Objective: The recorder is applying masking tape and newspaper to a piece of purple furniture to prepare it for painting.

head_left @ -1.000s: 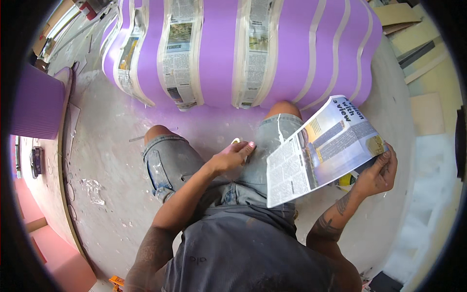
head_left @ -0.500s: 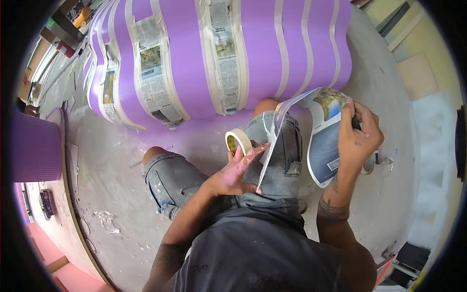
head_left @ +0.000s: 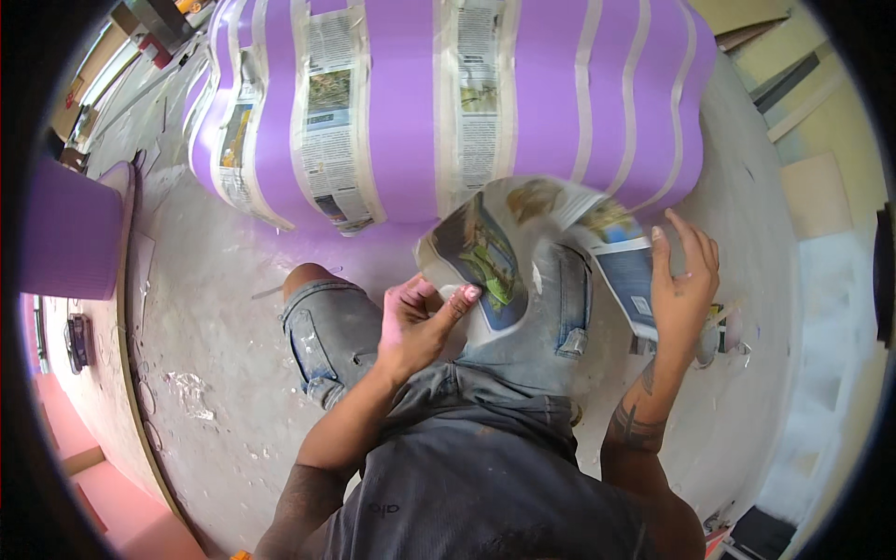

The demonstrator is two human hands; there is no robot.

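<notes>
My left hand [head_left: 415,322] is closed on the left end of a printed newspaper strip [head_left: 495,266], its thumb pressed on a picture with green in it. The strip arches over my lap towards the right and is partly smeared by motion. At its far end, my right hand [head_left: 686,285] has its fingers stretched up and apart, thumb beside the paper's edge. In front stands a wavy purple panel [head_left: 401,121] with pale masking tape stripes [head_left: 581,93]. Newspaper strips [head_left: 329,121] cover some bands between the tape. The masking tape roll is not clearly visible.
A purple ribbed object [head_left: 70,233] stands at the left on a curved-edged board [head_left: 103,355]. Plastic scraps [head_left: 191,397] lie on the grey floor. A can-like object [head_left: 707,341] is beyond my right wrist. A red container [head_left: 154,51] stands far left.
My left hand has turned and the newspaper strip has swung open, its picture side now facing up. My right fingers have spread. The tape roll has gone from clear sight.
</notes>
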